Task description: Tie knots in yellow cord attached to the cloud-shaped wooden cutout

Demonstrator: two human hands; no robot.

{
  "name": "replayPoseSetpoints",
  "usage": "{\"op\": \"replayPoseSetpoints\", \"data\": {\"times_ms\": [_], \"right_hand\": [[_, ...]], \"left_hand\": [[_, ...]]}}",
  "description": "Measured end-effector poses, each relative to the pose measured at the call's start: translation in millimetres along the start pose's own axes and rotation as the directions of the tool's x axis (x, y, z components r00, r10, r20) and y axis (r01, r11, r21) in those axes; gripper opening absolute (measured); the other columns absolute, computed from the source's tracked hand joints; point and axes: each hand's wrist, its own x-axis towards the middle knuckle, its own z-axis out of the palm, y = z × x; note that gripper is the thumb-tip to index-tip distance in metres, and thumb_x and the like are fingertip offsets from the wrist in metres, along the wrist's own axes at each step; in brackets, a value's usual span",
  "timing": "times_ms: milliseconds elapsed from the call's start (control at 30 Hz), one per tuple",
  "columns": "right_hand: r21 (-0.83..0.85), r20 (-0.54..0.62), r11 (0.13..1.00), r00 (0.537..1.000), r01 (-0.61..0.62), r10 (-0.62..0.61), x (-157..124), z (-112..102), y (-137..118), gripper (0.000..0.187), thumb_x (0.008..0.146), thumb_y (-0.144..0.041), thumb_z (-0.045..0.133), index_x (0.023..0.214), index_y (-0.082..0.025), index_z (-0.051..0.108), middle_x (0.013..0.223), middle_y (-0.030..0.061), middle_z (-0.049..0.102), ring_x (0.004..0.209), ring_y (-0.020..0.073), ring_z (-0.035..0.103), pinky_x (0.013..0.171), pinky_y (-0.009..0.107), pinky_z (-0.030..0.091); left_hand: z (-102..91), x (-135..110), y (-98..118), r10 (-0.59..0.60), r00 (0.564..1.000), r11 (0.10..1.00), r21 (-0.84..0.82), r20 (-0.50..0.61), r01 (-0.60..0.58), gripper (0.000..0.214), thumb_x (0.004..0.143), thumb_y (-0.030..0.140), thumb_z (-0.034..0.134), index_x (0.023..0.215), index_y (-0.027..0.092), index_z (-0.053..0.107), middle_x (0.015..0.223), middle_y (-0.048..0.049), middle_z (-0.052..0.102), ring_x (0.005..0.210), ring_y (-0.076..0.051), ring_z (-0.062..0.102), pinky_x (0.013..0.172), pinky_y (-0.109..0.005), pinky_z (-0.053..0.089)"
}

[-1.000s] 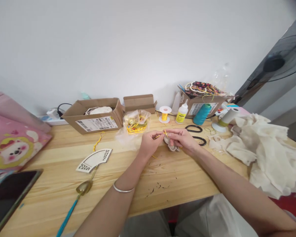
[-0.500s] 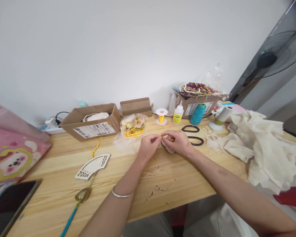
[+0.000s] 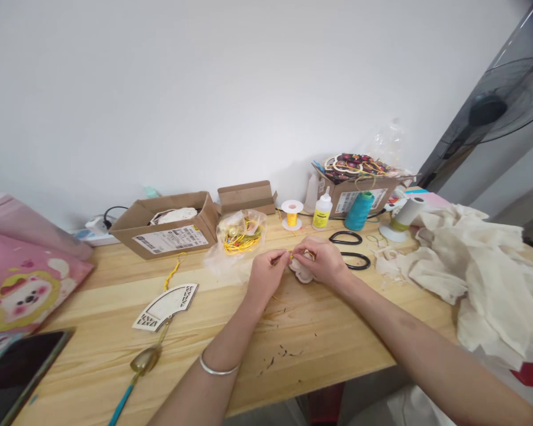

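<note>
Both my hands meet over the middle of the wooden table (image 3: 320, 331). My left hand (image 3: 266, 273) pinches a thin yellow cord (image 3: 286, 256) between thumb and fingers. My right hand (image 3: 322, 260) is closed on a small pale wooden cut-out piece (image 3: 299, 272), which the cord runs to. Most of that piece is hidden under my right fingers. A silver bangle (image 3: 215, 368) sits on my left wrist.
A fan-shaped wooden ornament (image 3: 166, 305) with a blue tassel lies at left. Behind are cardboard boxes (image 3: 169, 228), a bag of yellow cords (image 3: 240, 234), a yellow spool (image 3: 292, 214), a glue bottle (image 3: 322, 212), teal thread (image 3: 359, 210), scissors (image 3: 350, 248), and white cloth (image 3: 475, 266) at right. A tablet (image 3: 18, 373) lies front left.
My hands have stayed together over the same spot, shifting slightly; the pale piece has turned a little in my right hand. The camera view moved a bit.
</note>
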Motion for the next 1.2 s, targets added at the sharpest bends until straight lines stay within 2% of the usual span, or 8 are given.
{"op": "replayPoseSetpoints", "data": {"times_ms": [300, 500, 667, 967, 1200], "right_hand": [[0.047, 0.034, 0.999, 0.999, 0.021, -0.023, -2, 5, 0, 0.009, 0.07, -0.021, 0.051, 0.072, -0.02, 0.06, 0.072, 0.0016, 0.059, 0.069, 0.0123, 0.051, 0.061, 0.022, 0.036], [0.073, 0.01, 0.996, 0.999, -0.047, 0.047, -2, 5, 1, 0.014, 0.071, -0.026, 0.049, 0.079, -0.021, 0.059, 0.072, 0.0011, 0.06, 0.062, 0.0113, 0.049, 0.056, 0.022, 0.035], [0.089, 0.01, 0.995, 0.999, -0.05, 0.049, 0, 7, 1, 0.019, 0.07, -0.028, 0.051, 0.085, -0.022, 0.06, 0.075, 0.0025, 0.06, 0.07, 0.0134, 0.051, 0.06, 0.023, 0.037], [0.061, 0.002, 0.993, 0.994, -0.105, 0.105, 1, 9, -1, 0.015, 0.069, -0.027, 0.051, 0.075, -0.02, 0.063, 0.072, 0.003, 0.063, 0.066, 0.0138, 0.053, 0.06, 0.024, 0.038], [0.207, -0.002, 0.962, 0.984, -0.176, 0.18, 1, 17, 6, 0.017, 0.067, -0.027, 0.052, 0.079, -0.021, 0.063, 0.067, 0.001, 0.063, 0.058, 0.0118, 0.052, 0.055, 0.023, 0.039]], "left_hand": [[-0.9, 2, -2, -0.025, 1.0, 1.0, -0.006, -0.014, 0.025, 0.021, 0.069, 0.027, 0.048, 0.076, 0.015, 0.063, 0.078, -0.005, 0.065, 0.073, -0.016, 0.057, 0.068, -0.027, 0.044], [-4.8, 3, -3, -0.033, 0.999, 0.998, 0.053, -0.022, 0.035, 0.021, 0.07, 0.026, 0.046, 0.074, 0.015, 0.063, 0.072, -0.0045, 0.064, 0.069, -0.016, 0.056, 0.066, -0.027, 0.043], [-5.7, 4, -4, 0.005, 1.0, 0.999, 0.053, 0.016, -0.006, 0.021, 0.07, 0.025, 0.045, 0.076, 0.015, 0.063, 0.072, -0.0041, 0.064, 0.068, -0.015, 0.056, 0.064, -0.026, 0.043], [-5.9, 3, -5, 0.041, 0.997, 0.996, 0.073, 0.061, -0.046, 0.022, 0.07, 0.026, 0.046, 0.08, 0.016, 0.063, 0.079, -0.0044, 0.065, 0.073, -0.016, 0.057, 0.069, -0.027, 0.043], [-5.4, 3, -5, 0.028, 0.997, 0.999, 0.042, 0.067, -0.031, 0.023, 0.07, 0.026, 0.047, 0.082, 0.016, 0.063, 0.082, -0.0054, 0.065, 0.075, -0.017, 0.057, 0.071, -0.028, 0.043]]}}
